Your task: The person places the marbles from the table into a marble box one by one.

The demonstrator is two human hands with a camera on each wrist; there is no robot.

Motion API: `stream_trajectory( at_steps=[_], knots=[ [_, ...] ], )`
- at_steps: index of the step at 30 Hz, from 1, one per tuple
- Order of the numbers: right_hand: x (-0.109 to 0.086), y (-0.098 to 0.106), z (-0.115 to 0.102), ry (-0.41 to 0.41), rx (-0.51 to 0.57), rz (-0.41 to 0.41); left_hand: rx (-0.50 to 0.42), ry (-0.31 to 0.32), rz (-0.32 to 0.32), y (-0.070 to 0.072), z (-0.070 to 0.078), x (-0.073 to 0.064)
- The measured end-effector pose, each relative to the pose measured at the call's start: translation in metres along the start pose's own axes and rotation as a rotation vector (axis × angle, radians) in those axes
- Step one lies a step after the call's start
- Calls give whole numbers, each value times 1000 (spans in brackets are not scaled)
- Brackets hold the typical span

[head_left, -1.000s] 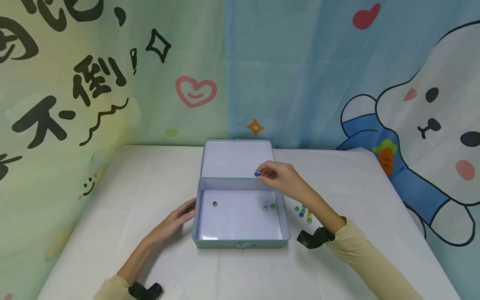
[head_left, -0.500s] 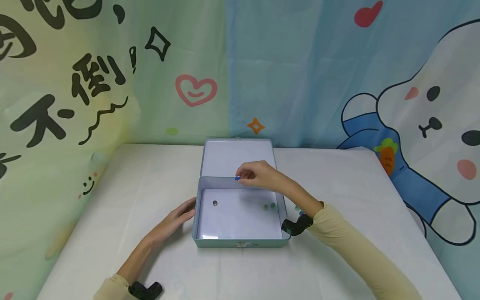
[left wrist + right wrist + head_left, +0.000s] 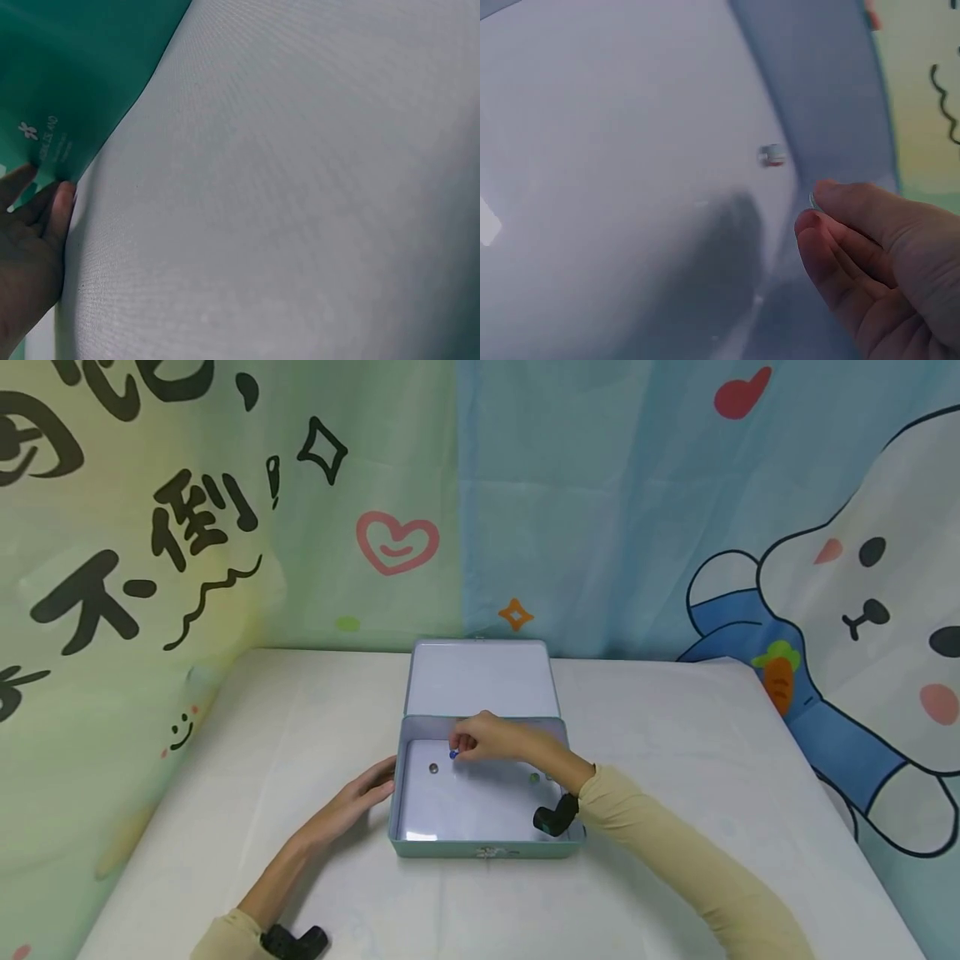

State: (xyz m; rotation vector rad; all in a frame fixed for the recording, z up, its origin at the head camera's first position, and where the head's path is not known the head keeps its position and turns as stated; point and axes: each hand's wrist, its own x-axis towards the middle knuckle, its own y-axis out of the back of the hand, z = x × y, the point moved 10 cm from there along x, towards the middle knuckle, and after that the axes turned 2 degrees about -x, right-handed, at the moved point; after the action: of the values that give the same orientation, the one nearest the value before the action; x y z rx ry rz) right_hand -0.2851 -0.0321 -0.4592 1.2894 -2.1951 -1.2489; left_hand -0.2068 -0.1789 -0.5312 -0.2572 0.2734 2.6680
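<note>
My right hand (image 3: 491,737) pinches a blue marble (image 3: 453,754) between thumb and fingertips, low over the back left part of an open tin box (image 3: 442,850). In the right wrist view only a glassy sliver of that marble shows at the fingertips. A brownish clear marble (image 3: 433,768) lies on the box floor just left of this hand. Toward the box's right side sits a green marble (image 3: 534,777), and another beside it is mostly covered by the forearm. My left hand (image 3: 365,789) rests its extended fingers on the box's green outer left wall (image 3: 82,82).
The box's hinged lid (image 3: 480,677) leans back behind it. A white cloth (image 3: 315,710) covers the table, and a printed curtain (image 3: 585,527) hangs along the back. My right sleeve (image 3: 652,835) crosses the box's right wall and hides the table just beyond.
My right hand has moved left and down with the blue marble, from over the lid into the box. The arm now covers the loose marbles right of the box. My left hand stays put.
</note>
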Motion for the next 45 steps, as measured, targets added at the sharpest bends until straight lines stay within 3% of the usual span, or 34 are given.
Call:
stream_trajectory(
  at_steps=[6,18,45],
  knots=[
    [1,-15,6,5,-25,-8,7,22,9,-1,-1,0],
    [7,-24,9,-30,-25,-13,12,19,19,0,1,0],
    [10,-28,10,-37,-53,-34,16,30,22,0,-1,0]
  ],
)
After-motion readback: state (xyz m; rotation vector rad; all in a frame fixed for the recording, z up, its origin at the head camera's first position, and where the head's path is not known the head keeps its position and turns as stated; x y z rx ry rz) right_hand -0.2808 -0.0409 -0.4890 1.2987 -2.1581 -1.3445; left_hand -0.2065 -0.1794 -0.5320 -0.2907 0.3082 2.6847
